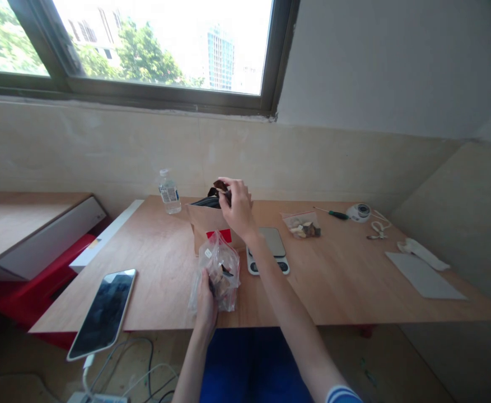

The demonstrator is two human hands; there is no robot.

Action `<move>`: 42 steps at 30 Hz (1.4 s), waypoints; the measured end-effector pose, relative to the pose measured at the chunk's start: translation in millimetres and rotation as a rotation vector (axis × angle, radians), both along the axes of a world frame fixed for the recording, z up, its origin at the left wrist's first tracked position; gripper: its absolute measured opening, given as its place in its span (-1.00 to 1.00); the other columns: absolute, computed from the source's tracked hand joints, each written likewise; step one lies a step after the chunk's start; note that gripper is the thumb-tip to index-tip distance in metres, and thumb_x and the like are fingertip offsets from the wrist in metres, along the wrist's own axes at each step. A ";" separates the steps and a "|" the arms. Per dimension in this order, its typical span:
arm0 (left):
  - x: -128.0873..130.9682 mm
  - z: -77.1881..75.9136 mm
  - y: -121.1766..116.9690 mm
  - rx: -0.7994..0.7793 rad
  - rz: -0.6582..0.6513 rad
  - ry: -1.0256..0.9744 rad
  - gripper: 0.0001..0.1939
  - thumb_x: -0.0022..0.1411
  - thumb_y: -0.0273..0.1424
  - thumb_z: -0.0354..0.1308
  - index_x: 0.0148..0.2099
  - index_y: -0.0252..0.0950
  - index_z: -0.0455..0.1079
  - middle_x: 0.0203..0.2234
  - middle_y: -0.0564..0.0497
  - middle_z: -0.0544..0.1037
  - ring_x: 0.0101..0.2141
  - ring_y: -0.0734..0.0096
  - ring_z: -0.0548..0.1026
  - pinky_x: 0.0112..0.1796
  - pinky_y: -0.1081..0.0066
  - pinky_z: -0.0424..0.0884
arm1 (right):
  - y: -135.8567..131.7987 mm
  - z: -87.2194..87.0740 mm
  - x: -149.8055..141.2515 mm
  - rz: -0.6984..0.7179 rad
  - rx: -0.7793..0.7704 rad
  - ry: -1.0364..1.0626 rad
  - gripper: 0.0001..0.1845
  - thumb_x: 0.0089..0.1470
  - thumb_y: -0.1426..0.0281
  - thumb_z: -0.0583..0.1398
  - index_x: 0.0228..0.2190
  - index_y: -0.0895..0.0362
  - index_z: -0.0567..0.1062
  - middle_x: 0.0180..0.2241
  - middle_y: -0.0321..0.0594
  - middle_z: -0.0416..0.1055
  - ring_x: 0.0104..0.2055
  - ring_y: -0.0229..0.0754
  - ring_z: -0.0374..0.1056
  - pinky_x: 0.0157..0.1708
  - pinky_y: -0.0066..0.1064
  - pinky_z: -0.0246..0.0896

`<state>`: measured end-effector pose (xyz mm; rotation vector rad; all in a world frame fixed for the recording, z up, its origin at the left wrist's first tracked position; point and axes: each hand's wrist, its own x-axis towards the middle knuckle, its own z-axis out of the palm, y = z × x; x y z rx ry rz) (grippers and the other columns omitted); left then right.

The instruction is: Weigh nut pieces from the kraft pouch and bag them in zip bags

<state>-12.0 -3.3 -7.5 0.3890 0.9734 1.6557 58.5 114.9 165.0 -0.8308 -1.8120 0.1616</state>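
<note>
My left hand (206, 299) is closed on a clear plastic bag (220, 268) with a few dark and pale pieces inside, held upright at the wooden table's (337, 280) near edge. My right hand (237, 208) reaches over the open top of a brown cardboard box (205, 224) with a red label and a dark liner. Its fingers pinch a small dark brown piece (220, 184) just above the box.
A small digital scale (270, 249) lies right of the box. Further right are a sealed bag of mixed pieces (303, 225), a green screwdriver (333, 213), a white round device (358, 212) and grey paper (424, 274). A water bottle (169, 193) stands behind the box; a phone (103, 310) overhangs the left corner.
</note>
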 end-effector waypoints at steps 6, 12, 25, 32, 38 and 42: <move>0.3 -1.0 0.0 0.005 -0.001 -0.023 -0.52 0.15 -0.04 0.06 -0.07 -0.30 0.44 -0.12 -0.08 0.56 -0.09 0.24 0.50 -0.01 0.25 0.34 | -0.1 -7.9 -5.9 0.021 -0.026 -0.135 -0.71 0.16 0.45 0.03 -0.06 0.10 0.27 -0.10 -0.08 0.32 -0.04 -0.05 0.23 -0.04 -0.22 0.09; -0.4 -4.8 1.3 0.024 -0.007 -0.001 -0.51 0.12 -0.02 0.08 -0.14 -0.34 0.46 -0.20 -0.09 0.59 -0.12 0.22 0.52 -0.06 0.26 0.37 | 7.5 4.2 -5.0 0.170 -0.048 -0.006 -0.72 0.12 0.46 0.03 -0.09 0.13 0.26 -0.12 -0.08 0.28 -0.06 -0.14 0.25 0.00 -0.28 0.13; -0.4 -2.2 -0.3 0.013 -0.015 -0.007 -0.49 0.10 -0.02 0.10 -0.11 -0.35 0.48 -0.21 -0.10 0.59 -0.13 0.19 0.52 -0.03 0.23 0.35 | 4.9 14.9 -10.4 0.417 -0.083 -0.117 -0.70 -0.01 0.51 0.08 -0.17 0.09 0.28 -0.18 -0.19 0.33 -0.12 -0.20 0.31 -0.06 -0.34 0.24; -0.7 -2.7 1.2 0.000 0.002 -0.001 -0.49 0.09 -0.02 0.10 -0.08 -0.31 0.46 -0.20 -0.08 0.59 -0.10 0.21 0.50 0.00 0.23 0.33 | 0.2 16.6 -5.2 0.416 -0.135 -0.054 -0.73 0.01 0.46 0.09 -0.19 0.05 0.26 -0.26 -0.27 0.38 -0.21 -0.24 0.33 -0.15 -0.37 0.27; -0.9 -2.6 0.1 0.015 -0.021 -0.033 -0.51 0.10 -0.03 0.11 -0.15 -0.36 0.48 -0.26 -0.10 0.60 -0.13 0.19 0.52 -0.04 0.25 0.36 | 1.7 10.1 -2.0 0.403 -0.164 -0.013 -0.77 0.03 0.42 0.08 -0.20 0.06 0.27 -0.31 -0.29 0.37 -0.24 -0.26 0.33 -0.19 -0.40 0.26; -0.5 -2.1 0.0 0.011 -0.005 -0.045 -0.52 0.12 -0.05 0.11 -0.11 -0.34 0.46 -0.22 -0.08 0.59 -0.14 0.22 0.52 -0.04 0.27 0.36 | 2.2 11.4 2.7 0.402 -0.210 -0.016 -0.77 0.03 0.42 0.09 -0.20 0.07 0.31 -0.32 -0.30 0.38 -0.27 -0.26 0.33 -0.25 -0.43 0.26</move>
